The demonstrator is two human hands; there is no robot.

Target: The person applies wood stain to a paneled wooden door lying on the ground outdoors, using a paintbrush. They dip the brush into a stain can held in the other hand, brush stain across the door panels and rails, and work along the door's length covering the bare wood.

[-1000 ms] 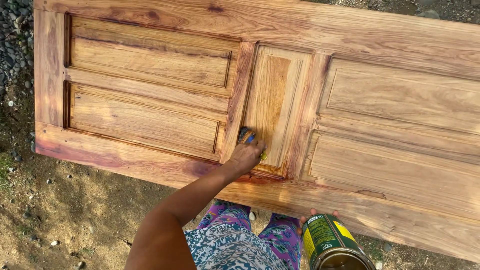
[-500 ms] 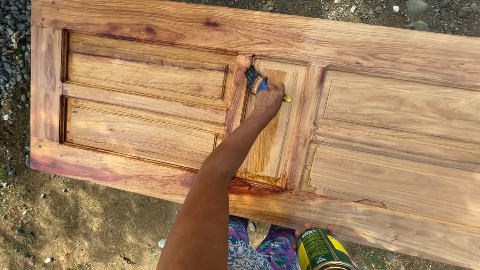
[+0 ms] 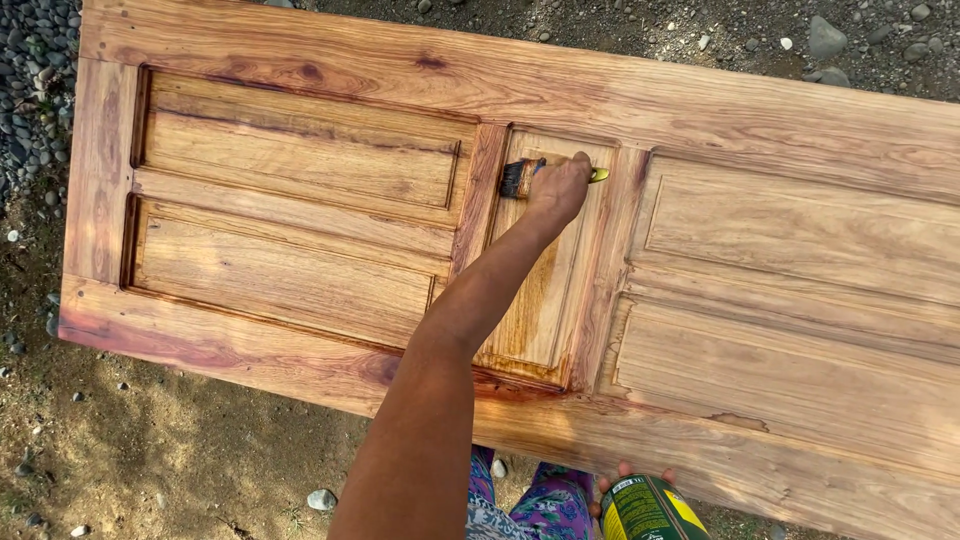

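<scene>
The small flat paintbrush with dark bristles (image 3: 513, 178) lies sideways at the top of the narrow middle panel (image 3: 545, 300) of the large panelled wooden door (image 3: 300, 100). The left hand (image 3: 558, 188) is closed around its handle. I think the wet finish could collect in the grooves at the panel corner and make runs or dark lines if the brush is too loaded. The outstretched arm passes low over the glossy panel, so it could touch it and leave a mark. Lower right, the green and yellow metal can (image 3: 645, 510) is gripped by the right hand (image 3: 625, 470), of which only the fingertips show. If it tilts, it could spill on the door edge.

The door lies flat outdoors on bare brown earth (image 3: 150, 450), with grey pebbles (image 3: 30, 60) at the left and top. Dust or grit may stick to the wet wood.
</scene>
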